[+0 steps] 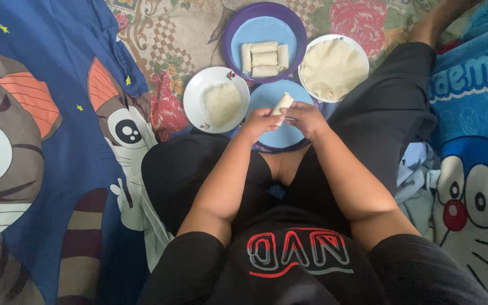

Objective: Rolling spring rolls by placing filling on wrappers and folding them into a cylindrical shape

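Both hands, left (261,121) and right (307,118), pinch one pale roll (282,104) above the blue plate (280,137). White bowl (216,99) sits just left of that plate; finished rolls (264,58) lie beyond it.

The near plate (266,96) lay on the floor just before the person's knees. Over it both hands met, the left hand (261,121) and the right hand (307,117) together holding a roll (282,103). Left of that plate sat a dish (196,101) of rice. Behind it stood a plate (235,34) carrying four rolls (three lying between the ends), and to its right-rear a plate of wrappers (334,68).
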